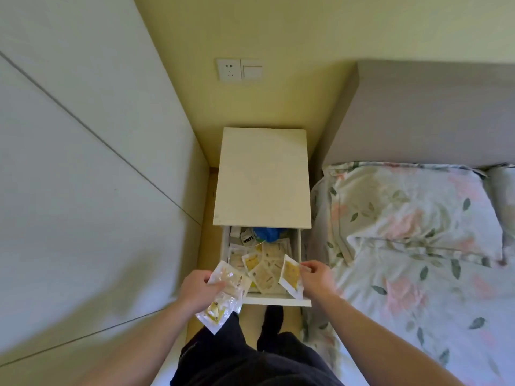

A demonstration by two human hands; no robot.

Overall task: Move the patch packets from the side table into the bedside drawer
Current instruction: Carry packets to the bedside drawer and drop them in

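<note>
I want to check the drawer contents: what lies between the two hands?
In the head view, between the left hand and the right hand lies the open drawer, with loose patch packets on its floor. Each hand also holds packets.

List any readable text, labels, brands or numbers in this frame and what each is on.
None can be read.
Packets in left hand: print blurred.
Packet in right hand: yellow panel, no legible words.
Packets in drawer: marks too small.
Wall socket and switch: no lettering visible.
</note>
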